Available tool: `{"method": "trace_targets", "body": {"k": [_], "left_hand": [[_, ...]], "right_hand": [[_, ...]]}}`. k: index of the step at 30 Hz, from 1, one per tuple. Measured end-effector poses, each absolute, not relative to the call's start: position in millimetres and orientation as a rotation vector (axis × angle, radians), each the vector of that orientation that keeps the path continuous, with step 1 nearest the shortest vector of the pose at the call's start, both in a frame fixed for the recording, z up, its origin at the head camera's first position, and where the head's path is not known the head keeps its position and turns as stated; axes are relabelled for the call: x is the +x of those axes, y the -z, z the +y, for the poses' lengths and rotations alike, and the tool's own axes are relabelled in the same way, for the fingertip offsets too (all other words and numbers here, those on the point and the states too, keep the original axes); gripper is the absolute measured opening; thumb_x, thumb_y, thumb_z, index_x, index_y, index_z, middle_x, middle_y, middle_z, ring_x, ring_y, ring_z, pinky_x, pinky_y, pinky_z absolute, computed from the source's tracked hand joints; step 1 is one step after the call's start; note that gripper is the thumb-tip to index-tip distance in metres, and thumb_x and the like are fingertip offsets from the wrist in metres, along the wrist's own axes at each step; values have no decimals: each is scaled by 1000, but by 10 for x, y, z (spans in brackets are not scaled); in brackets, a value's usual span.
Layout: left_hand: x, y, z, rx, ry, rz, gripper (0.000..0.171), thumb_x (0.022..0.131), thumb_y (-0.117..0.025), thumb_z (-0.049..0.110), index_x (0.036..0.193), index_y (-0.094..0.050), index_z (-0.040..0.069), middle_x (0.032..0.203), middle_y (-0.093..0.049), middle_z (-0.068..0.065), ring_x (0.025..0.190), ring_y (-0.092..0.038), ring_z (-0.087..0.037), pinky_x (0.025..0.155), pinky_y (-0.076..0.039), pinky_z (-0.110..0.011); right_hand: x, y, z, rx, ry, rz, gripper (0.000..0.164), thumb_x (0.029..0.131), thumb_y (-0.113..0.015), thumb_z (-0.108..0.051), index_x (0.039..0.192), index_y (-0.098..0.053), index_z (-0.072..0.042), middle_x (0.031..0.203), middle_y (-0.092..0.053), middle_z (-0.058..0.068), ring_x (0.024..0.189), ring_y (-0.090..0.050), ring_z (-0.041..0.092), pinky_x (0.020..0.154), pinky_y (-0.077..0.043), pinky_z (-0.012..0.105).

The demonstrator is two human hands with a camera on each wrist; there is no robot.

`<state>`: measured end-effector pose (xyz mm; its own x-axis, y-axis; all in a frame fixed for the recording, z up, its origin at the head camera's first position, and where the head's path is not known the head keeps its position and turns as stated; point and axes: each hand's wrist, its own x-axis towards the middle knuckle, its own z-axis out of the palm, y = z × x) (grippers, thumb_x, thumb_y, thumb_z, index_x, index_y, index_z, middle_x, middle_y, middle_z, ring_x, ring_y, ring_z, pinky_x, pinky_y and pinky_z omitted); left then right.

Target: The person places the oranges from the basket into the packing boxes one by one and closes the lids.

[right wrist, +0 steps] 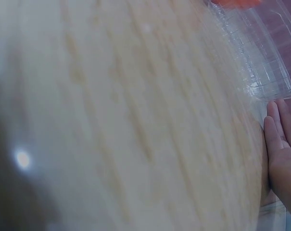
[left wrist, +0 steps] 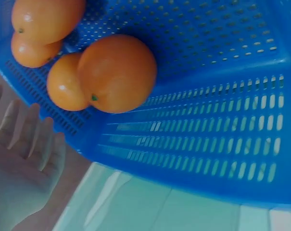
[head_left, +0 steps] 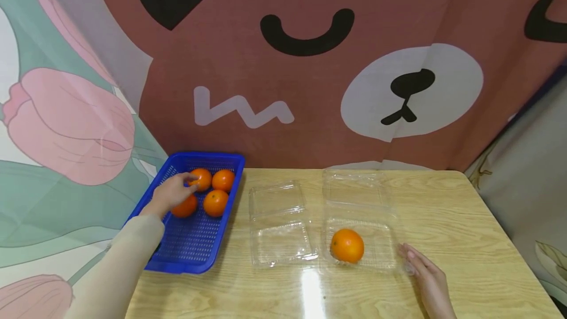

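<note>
My left hand (head_left: 173, 192) reaches over the blue plastic basket (head_left: 240, 161), above several oranges (head_left: 215, 203) lying inside. In the left wrist view its fingers (left wrist: 30, 127) are spread, apart from the oranges (left wrist: 117, 73). My right hand (head_left: 427, 277) is at the right edge of a clear plastic clamshell container (head_left: 376, 235), its fingers fairly straight. From the head view I cannot tell how firmly it touches the rim. One orange (head_left: 347, 246) sits in the left part of that container's base. The right wrist view shows the hand (right wrist: 284, 144) beside the container's corner (right wrist: 265, 82).
A second clear clamshell container (head_left: 283, 240) lies open between the basket and the one with the orange. All stand on a wood-grain table (head_left: 443, 210). A printed curtain (head_left: 310, 112) hangs along the table's back edge, and another (head_left: 66, 127) beside the basket.
</note>
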<state>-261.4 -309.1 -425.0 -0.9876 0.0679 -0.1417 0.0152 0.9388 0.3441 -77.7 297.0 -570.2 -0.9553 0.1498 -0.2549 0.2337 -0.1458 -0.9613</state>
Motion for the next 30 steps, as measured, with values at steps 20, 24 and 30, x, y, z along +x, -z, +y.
{"method": "trace_targets", "body": {"k": [20,24,30], "left_hand": [[-2638,4529,-3283,-123,-496,2810,52,88,-57,28,126,-48,-6,122,-50,-31,106,-49,-46,90,-35,-63],[-2631,4522,-3272,-116,-478,2788,54,86,-60,25,126,-47,-7,123,-47,-34,107,-48,-46,91,-37,-59],[-2611,4510,-3255,-177,-474,2694,64,82,-66,25,131,-40,-8,128,-33,-40,115,-38,-52,95,-32,-62]], "right_hand": [[-785,5697,2976,442,2295,2050,57,96,-49,-32,141,-33,-1,129,-54,-8,112,-50,-7,96,-34,12],[-782,5693,2977,470,2268,2043,57,96,-49,-34,142,-33,-4,132,-51,-7,112,-49,-8,108,-24,25],[-792,5687,2978,472,2257,2052,56,97,-48,-33,142,-34,-4,134,-49,-6,110,-49,-10,109,-10,47]]}}
